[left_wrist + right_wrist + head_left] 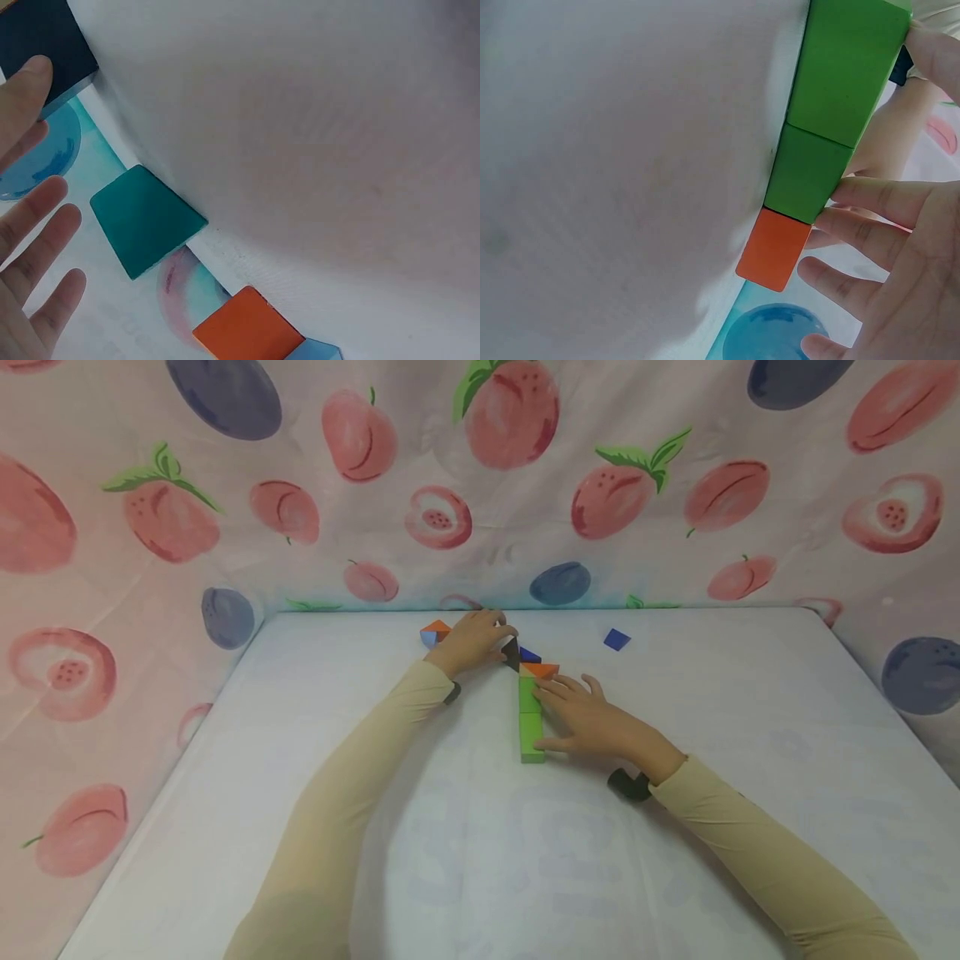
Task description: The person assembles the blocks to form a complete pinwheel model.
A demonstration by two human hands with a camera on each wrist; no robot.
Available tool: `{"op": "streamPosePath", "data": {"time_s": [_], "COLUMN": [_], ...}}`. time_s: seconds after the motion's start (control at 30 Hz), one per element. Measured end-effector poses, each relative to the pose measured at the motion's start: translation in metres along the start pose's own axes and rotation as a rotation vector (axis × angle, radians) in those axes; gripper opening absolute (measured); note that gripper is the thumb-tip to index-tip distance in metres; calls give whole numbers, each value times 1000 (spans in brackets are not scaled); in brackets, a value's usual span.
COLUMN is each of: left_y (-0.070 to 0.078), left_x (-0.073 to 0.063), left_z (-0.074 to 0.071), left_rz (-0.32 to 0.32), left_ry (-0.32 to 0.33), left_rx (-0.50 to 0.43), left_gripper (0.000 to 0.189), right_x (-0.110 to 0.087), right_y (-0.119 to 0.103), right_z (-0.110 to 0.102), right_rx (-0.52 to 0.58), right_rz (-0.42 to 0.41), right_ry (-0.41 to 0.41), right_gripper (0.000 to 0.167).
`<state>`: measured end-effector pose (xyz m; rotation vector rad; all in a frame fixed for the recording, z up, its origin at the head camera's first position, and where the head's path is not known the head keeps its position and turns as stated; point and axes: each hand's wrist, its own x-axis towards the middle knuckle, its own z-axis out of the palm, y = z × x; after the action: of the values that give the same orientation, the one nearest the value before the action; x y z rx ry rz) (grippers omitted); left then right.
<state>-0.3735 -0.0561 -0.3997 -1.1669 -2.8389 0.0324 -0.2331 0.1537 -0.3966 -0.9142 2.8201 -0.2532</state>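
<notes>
My left hand pinches a dark, triangular-faced block, thumb on its face, the remaining fingers spread apart. The block is just beside an orange triangular block, which touches the far end of two bright green rectangular blocks lined up on the white desk. My right hand has its fingers apart, thumb and fingertips touching the green pair's side. A deep blue square-looking block lies well apart.

A white tabletop spreads beneath the grip; beyond it and to both sides hangs a pale curtain printed with peaches and blue plums.
</notes>
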Motion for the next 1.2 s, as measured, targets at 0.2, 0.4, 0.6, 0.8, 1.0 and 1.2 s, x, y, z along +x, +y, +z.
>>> {"op": "streamPosePath", "data": {"time_s": [0.2,0.4,0.6,0.8,1.0,1.2], "left_y": [0,-1,-2,-2,-1,0], "left_x": [0,2,3,5,5,4], "left_z": [2,4,8,9,8,6], "left_rz": [-4,-3,13,4,-10,-10], "left_ry": [11,11,26,17,3,1], "left_rx": [-13,-24,-12,-17,-29,-26], "left_gripper": [41,42,43,42,42,43], "right_x": [0,1,1,1,1,2], "right_y": [1,2,1,2,2,3], "right_z": [2,3,3,4,4,5], "right_rx": [-9,-5,-1,-1,4,1], "right_rz": [-3,-1,3,2,2,0], "right_ry": [2,1,-3,-3,-3,0], "right_gripper": [83,83,83,83,84,84]}}
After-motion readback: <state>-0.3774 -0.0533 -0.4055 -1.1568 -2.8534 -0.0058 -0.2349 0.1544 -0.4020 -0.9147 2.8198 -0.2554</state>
